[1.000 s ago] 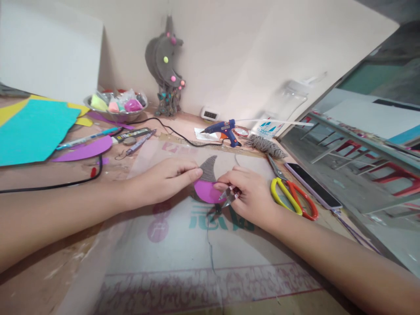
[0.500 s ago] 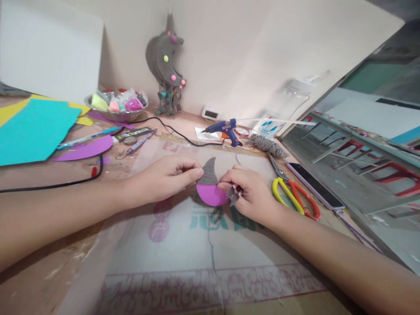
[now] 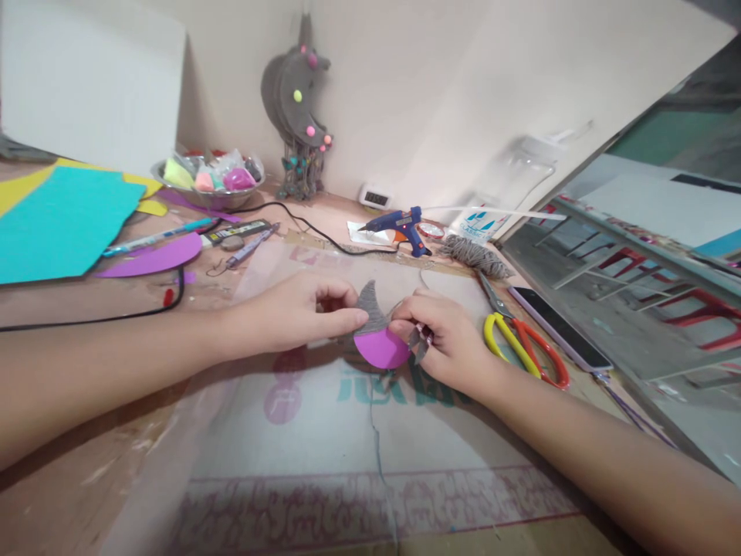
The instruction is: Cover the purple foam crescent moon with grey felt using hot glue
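Observation:
A small crescent piece point(image 3: 382, 349), its upper part wrapped in grey yarn and its lower part bare purple, is held above the printed sheet. My left hand point(image 3: 324, 309) pinches its wrapped upper left edge between thumb and fingers. At its right edge my right hand point(image 3: 437, 332) is closed, fingertips against the piece where the grey wrapping meets the purple. Grey yarn and a small pink-and-white item show between the right fingers, too small to make out fully. A grey yarn bundle point(image 3: 475, 256) lies beyond the right hand.
Scissors point(image 3: 524, 347) and a phone point(image 3: 559, 328) lie at the right. A blue glue gun point(image 3: 405, 228) and a small clock point(image 3: 375, 197) stand behind. A bowl of clay packets point(image 3: 211, 185), turquoise sheet point(image 3: 69, 224) and pens are at the left. A grey moon decoration point(image 3: 295, 100) hangs behind.
The piece has tilted clockwise slightly, its pointed tip leaning less to the right. Both hands still hold it, and the whole view has shifted a little.

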The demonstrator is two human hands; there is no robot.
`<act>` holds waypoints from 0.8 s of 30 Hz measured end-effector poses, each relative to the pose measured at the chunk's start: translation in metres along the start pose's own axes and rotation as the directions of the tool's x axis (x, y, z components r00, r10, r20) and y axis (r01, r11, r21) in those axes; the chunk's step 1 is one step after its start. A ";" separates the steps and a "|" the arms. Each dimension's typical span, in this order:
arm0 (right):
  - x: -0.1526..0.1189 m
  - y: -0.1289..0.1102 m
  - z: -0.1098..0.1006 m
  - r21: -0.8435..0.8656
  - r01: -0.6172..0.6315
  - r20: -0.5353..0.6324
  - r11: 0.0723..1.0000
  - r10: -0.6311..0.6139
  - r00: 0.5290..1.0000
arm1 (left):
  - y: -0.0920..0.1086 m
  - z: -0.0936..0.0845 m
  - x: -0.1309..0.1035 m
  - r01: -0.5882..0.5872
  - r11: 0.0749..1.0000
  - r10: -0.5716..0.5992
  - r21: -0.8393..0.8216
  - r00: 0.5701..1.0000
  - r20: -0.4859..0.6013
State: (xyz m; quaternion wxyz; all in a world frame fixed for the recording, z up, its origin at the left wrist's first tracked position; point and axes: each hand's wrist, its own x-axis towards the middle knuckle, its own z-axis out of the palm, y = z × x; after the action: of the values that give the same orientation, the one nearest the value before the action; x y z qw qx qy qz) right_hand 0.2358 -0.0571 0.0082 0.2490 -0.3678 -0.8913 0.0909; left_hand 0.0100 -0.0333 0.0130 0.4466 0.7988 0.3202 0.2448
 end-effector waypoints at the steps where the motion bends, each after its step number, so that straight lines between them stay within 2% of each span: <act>1: 0.000 0.000 0.000 -0.002 -0.002 0.000 1.000 0.002 1.000 | -0.001 0.000 0.000 0.007 1.000 -0.007 0.000 1.000 0.004; 12: 0.000 0.000 -0.002 -0.058 -0.075 -0.012 0.996 0.074 0.997 | -0.001 0.001 0.000 -0.001 0.999 0.002 -0.035 0.999 0.044; 16: 0.000 -0.002 -0.002 -0.043 -0.098 -0.028 0.994 0.097 0.995 | -0.004 0.001 0.001 -0.040 0.997 0.040 0.062 0.999 -0.010; 19: -0.002 -0.006 -0.002 -0.028 -0.124 -0.082 0.992 0.121 0.989 | -0.006 0.000 0.001 -0.066 0.992 0.071 0.112 0.996 -0.044; 24: 0.004 -0.022 0.001 0.085 -0.214 -0.137 0.973 0.224 0.965 | -0.005 0.003 -0.001 -0.099 0.977 0.102 0.188 0.995 -0.002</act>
State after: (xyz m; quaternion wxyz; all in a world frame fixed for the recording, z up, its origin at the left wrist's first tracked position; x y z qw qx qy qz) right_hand 0.2193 -0.0703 0.0168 0.3143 -0.4609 -0.8210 0.1218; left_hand 0.0103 -0.0335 0.0069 0.3545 0.8510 0.3037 0.2406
